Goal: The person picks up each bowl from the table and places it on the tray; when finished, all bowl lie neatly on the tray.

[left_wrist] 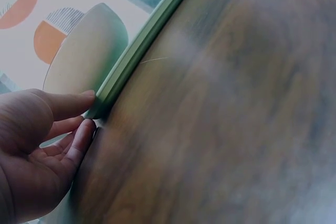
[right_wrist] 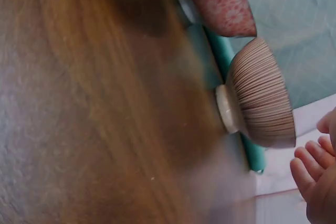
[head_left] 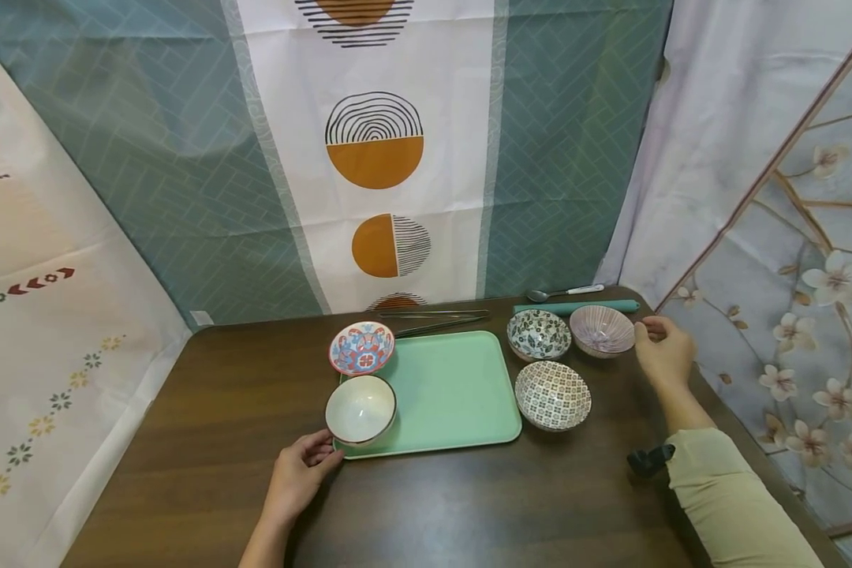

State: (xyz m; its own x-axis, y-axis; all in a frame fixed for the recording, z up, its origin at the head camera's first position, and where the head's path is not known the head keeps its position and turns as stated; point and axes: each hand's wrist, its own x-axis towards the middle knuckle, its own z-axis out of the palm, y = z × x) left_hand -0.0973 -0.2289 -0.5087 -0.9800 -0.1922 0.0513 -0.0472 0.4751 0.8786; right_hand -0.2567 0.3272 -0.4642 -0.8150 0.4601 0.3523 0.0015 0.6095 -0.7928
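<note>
Five bowls are out: the white bowl (head_left: 360,409) and the red-and-blue bowl (head_left: 361,349) crowd the left end of the one green tray (head_left: 454,386) on the table (head_left: 468,513); the checked bowl (head_left: 552,396), the leafy bowl (head_left: 538,334) and the striped bowl (head_left: 602,330) cluster to its right. Behind those three lie one teal rod (head_left: 625,305) and one spoon (head_left: 575,290). The left hand (head_left: 300,477) pinches the tray's near left corner, beside the white bowl; the right hand (head_left: 667,355), fingers loosely bent and holding nothing, is just beside the striped bowl.
</note>
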